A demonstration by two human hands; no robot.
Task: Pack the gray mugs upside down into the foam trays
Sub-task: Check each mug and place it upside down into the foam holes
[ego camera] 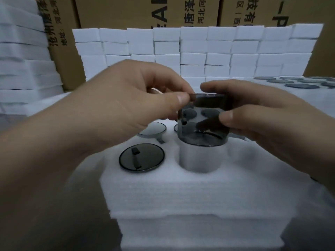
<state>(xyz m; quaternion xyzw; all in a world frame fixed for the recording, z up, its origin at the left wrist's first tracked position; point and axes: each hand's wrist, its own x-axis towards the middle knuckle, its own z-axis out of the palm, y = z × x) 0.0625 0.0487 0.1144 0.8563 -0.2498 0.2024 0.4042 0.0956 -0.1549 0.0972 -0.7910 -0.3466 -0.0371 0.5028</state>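
Head view, left hand [116, 107] and right hand [264, 115] both gripping gray mug [199, 136], over foam tray [181, 192]

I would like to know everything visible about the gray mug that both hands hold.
The gray mug is a smoky, see-through cylinder, glass by its look, with a darker band on top. It stands nearly upright over an empty round pocket of the white foam tray; whether its lower rim touches the foam is unclear. The left hand pinches its upper left edge, and the right hand holds its right side, thumb on the wall.
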